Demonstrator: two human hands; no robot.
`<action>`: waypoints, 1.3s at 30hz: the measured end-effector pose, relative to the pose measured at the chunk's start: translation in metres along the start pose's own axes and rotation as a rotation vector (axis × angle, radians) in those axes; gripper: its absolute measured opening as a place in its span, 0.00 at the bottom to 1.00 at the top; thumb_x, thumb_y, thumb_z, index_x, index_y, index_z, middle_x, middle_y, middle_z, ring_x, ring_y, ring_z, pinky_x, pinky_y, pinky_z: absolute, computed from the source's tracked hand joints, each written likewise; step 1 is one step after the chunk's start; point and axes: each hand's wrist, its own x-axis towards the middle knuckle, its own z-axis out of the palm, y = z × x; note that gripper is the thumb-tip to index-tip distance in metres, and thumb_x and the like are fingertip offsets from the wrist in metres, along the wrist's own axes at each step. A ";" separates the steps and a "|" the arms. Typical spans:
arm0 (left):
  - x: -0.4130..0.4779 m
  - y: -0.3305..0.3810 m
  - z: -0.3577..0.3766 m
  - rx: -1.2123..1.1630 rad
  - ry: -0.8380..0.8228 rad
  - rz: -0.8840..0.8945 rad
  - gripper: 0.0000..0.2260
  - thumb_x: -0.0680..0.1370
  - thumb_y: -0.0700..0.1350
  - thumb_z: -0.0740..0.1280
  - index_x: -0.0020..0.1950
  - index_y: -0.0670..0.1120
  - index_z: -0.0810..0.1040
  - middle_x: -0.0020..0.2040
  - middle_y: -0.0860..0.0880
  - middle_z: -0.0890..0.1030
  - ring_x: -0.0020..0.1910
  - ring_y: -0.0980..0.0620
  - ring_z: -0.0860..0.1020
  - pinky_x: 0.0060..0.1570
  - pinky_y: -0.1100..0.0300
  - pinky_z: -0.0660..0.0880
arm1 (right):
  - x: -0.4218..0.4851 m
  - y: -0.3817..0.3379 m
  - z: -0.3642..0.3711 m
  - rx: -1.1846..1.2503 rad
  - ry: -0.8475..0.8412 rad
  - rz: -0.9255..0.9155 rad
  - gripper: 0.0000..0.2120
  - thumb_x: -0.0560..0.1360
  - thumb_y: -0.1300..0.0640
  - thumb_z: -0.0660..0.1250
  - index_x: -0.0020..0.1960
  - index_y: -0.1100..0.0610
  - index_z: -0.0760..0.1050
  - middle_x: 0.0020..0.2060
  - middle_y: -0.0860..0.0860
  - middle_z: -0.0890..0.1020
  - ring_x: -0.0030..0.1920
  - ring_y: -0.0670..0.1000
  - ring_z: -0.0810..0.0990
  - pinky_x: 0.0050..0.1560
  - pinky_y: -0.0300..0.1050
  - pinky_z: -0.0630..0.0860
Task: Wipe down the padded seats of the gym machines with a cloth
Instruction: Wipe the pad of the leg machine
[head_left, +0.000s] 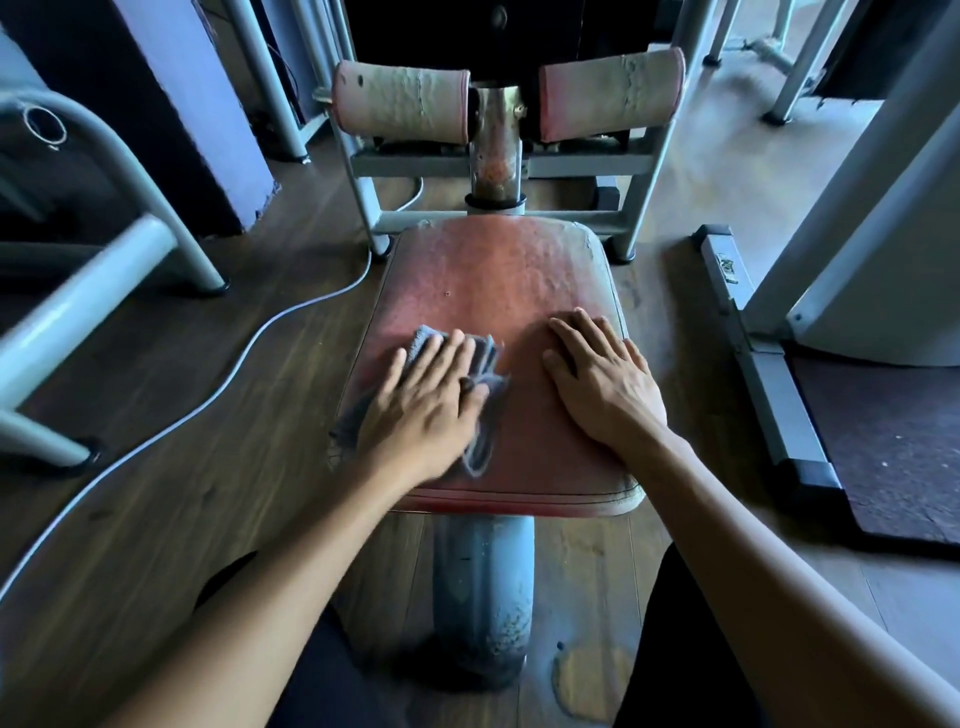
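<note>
A worn red padded seat (493, 280) on a grey post fills the middle of the head view. A grey cloth (485, 364) lies on the seat's near left part. My left hand (421, 400) presses flat on the cloth with straight, spread fingers; the cloth shows beyond the fingertips and along the thumb side. My right hand (602, 379) rests flat on the seat's near right part, fingers straight, nothing under it. Beyond the seat, two faded pink roller pads, left (400, 104) and right (613, 96), sit on the machine's frame.
A white cable (249, 338) snakes over the wooden floor on the left. Grey frame tubes (104, 270) of another machine stand left. A grey base rail (753, 353) and a dark mat (883, 447) lie right. My dark-clad legs flank the seat post (483, 587).
</note>
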 end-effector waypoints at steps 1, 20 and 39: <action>0.016 -0.001 0.001 0.020 0.001 -0.065 0.31 0.80 0.61 0.40 0.81 0.51 0.46 0.81 0.55 0.47 0.79 0.57 0.44 0.77 0.51 0.39 | 0.000 0.000 0.000 0.004 -0.004 0.006 0.22 0.83 0.42 0.50 0.76 0.43 0.59 0.78 0.43 0.57 0.78 0.47 0.51 0.77 0.49 0.48; -0.016 0.007 0.000 0.015 0.028 0.099 0.35 0.75 0.62 0.34 0.80 0.52 0.47 0.80 0.57 0.46 0.79 0.59 0.43 0.77 0.54 0.39 | -0.001 0.000 -0.003 0.007 -0.044 0.029 0.23 0.83 0.42 0.49 0.77 0.42 0.57 0.79 0.44 0.53 0.79 0.47 0.48 0.77 0.48 0.46; 0.092 -0.060 -0.002 -0.128 0.085 0.115 0.42 0.69 0.64 0.29 0.81 0.49 0.48 0.81 0.52 0.47 0.80 0.53 0.43 0.78 0.49 0.41 | 0.105 -0.076 0.031 0.130 0.052 0.046 0.17 0.75 0.56 0.63 0.63 0.47 0.77 0.65 0.45 0.76 0.68 0.52 0.72 0.69 0.54 0.67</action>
